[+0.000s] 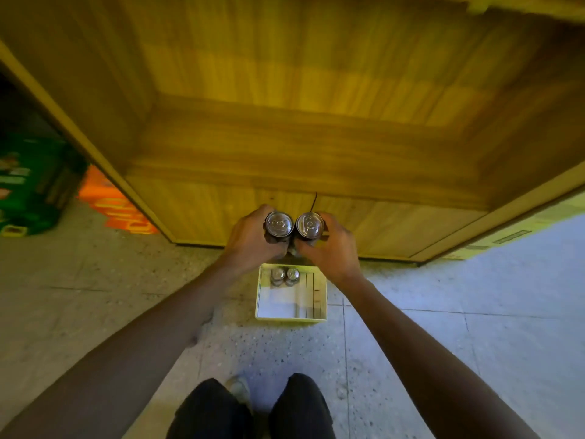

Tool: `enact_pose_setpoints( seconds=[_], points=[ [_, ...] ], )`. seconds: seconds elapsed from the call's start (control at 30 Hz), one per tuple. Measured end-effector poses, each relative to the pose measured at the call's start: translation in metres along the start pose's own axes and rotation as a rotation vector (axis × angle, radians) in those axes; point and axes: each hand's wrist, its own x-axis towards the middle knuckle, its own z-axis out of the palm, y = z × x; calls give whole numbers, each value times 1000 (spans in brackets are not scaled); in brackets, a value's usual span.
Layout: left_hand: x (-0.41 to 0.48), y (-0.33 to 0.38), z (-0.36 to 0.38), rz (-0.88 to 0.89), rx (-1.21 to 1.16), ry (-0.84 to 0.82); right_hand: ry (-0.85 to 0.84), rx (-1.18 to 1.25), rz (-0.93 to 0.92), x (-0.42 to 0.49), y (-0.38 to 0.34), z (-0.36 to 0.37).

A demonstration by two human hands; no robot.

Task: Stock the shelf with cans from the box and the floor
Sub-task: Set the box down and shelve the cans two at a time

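Left hand (253, 239) and right hand (329, 248) each grip one can, raised toward shelf (300, 147); two cans (285, 276) remain in box (258, 299); shelf unstocked.

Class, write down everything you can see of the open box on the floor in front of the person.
The box is small, rectangular and open-topped, pale yellowish-white, seemingly cardboard. It sits flat on the speckled floor, just in front of the wooden shelf unit. Two silver-topped cans stand upright, side by side, in its far left corner. Flat pale strips lie along its right side, and the rest of its bottom shows bare.
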Motion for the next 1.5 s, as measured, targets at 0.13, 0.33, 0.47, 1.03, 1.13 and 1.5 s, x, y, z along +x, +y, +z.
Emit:
enact_pose_setpoints(
  seconds=[0.13,0.33,0.47,1.03,1.13,1.5],
  points=[
    [-6,110,-95,52,-7,9,17,-1,-39,17,-115,-84],
    [1,225,-198,138,-22,19,75,31,-102,44,-234,-170],
    [17,265,-238,171,-11,59,100,67,-144,72,-279,-196],
    [144,311,-342,122,38,251,-62,251,-241,242,-366,-198],
    [164,309,-348,108,37,258,-81,236,-251,260,-368,-195],
    [210,293,-355,138,-48,156,-82,210,-241,292,-362,-188]
  ],
)
